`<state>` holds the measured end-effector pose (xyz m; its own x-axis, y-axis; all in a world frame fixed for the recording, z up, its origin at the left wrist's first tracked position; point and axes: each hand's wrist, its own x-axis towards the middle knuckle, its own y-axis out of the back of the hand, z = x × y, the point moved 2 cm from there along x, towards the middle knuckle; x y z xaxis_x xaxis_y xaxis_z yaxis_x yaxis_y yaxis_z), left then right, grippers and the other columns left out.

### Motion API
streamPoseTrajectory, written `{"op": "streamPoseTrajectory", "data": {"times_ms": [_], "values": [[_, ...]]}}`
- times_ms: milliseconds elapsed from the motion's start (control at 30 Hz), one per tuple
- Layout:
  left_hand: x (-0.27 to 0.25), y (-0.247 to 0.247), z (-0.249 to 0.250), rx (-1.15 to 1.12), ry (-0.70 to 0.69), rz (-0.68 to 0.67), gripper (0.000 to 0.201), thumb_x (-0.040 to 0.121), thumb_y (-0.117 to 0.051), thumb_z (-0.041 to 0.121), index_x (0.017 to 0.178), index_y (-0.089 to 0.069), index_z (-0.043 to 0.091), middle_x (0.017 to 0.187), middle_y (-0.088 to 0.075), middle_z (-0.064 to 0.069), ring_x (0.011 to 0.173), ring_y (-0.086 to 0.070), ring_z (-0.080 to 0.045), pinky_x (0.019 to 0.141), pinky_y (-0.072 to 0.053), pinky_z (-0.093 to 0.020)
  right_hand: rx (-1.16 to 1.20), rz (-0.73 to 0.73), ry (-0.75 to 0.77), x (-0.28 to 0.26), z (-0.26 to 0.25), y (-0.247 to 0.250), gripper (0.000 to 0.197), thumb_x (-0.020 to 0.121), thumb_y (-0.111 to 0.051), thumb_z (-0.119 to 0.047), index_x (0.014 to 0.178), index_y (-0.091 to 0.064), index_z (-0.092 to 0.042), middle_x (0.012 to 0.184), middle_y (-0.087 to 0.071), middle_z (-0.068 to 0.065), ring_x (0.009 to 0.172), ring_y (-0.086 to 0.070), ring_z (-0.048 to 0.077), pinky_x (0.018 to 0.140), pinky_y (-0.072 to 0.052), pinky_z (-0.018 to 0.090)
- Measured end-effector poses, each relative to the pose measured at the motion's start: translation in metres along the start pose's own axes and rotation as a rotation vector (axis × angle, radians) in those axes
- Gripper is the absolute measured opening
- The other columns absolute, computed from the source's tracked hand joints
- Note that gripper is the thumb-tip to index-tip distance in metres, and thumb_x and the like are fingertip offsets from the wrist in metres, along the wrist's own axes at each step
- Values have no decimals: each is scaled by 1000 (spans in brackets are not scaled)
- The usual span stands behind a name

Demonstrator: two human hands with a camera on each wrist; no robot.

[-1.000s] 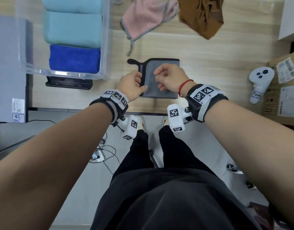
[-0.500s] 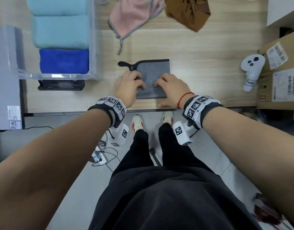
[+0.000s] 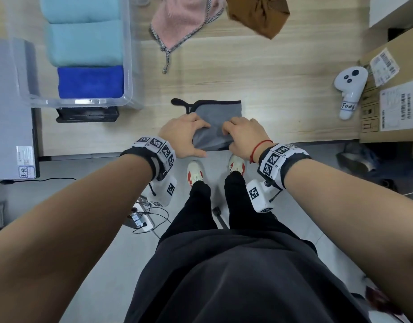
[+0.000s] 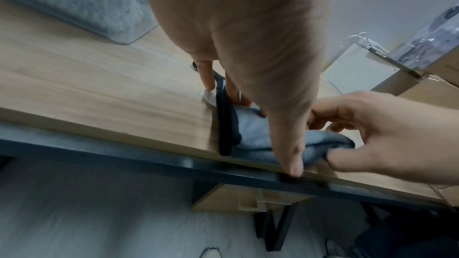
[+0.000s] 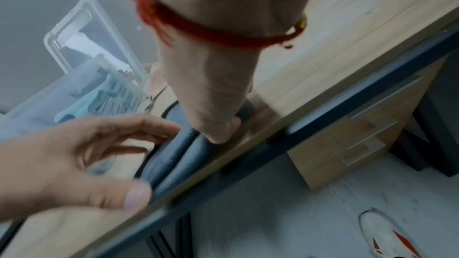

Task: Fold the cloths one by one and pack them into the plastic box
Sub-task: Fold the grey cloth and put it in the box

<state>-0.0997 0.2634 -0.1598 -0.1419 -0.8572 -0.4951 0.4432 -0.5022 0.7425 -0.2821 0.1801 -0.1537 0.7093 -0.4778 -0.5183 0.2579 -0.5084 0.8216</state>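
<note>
Both hands, left hand [image 3: 186, 134] and right hand [image 3: 245, 134], pinch the grey cloth [image 3: 218, 117] at the worktop [image 3: 270, 89] near edge.

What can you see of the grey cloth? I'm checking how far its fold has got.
The grey cloth looks like soft microfibre with dark edging and a hanging loop at its far-left corner. It lies partly folded at the table's near edge. The left hand and right hand pinch its near edge, which is lifted and bunched.
</note>
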Motion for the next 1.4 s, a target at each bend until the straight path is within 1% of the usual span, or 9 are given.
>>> {"op": "streamPoseTrajectory", "data": {"times_ms": [100,233,333,467,733,933,1133,1267,1400], "values": [[1,2,1,18,0,-50,96,56,-81,63,137,-45,29,132,-47,7,119,-47,-17,96,-45,-38,130,-48,-123,7,6,12,26,80,-53,-21,106,-59,-23,102,-64,4,96,-59,28,78,-43,33],[6,4,-3,-47,53,-8,72,60,-88,32,123,-54,24,118,-54,5,107,-54,-21,88,-47,-38,329,-109,-249,21,21,27,28,85,-53,-24,112,-63,-23,107,-64,8,95,-59,29,76,-44,29],[11,8,-3,-110,138,92,27,79,-76,31,97,-60,18,85,-57,1,85,-57,-25,69,-39,-30,482,-88,-298,28,30,36,27,90,-49,-18,113,-63,-18,101,-60,6,90,-52,23,76,-38,26],[21,15,-5,-149,243,147,39,96,-48,47,78,-55,13,71,-54,-2,71,-51,-23,64,-30,-30,686,-35,-351,31,40,36,16,91,-52,-21,104,-61,-20,85,-58,-3,85,-53,20,66,-38,27],[20,16,-13,-426,305,204,30,102,-37,40,90,-51,16,58,-43,3,56,-42,-16,52,-29,-28,658,-155,-182,34,52,34,44,74,-81,-39,111,-62,-21,104,-64,-1,97,-58,16,88,-46,29],[19,9,-21,-550,394,231,39,99,-44,43,78,-50,12,57,-38,4,54,-36,-16,54,-29,-30,553,-175,-191,44,63,34,32,91,-62,-39,71,-55,-15,67,-54,1,68,-49,19,66,-40,30],[26,5,-29,-618,458,302,40,93,-57,41,85,-58,2,59,-47,-6,58,-41,-21,59,-35,-32,491,-113,-293,55,62,29,50,98,-44,-48,102,-65,-2,79,-62,9,82,-60,28,78,-46,34],[28,4,-25,-645,538,355,23,83,-71,36,90,-58,18,68,-63,-2,63,-54,-17,62,-43,-26,431,-69,-333,63,62,24,43,96,-48,-51,104,-69,-13,85,-59,4,85,-55,26,69,-37,29],[28,5,-26,-676,588,439,48,70,-82,36,108,-56,27,76,-66,2,67,-60,-10,59,-44,-21,424,-28,-361,61,64,23,40,88,-57,-56,100,-51,-18,82,-57,1,82,-57,26,72,-45,34]]}}
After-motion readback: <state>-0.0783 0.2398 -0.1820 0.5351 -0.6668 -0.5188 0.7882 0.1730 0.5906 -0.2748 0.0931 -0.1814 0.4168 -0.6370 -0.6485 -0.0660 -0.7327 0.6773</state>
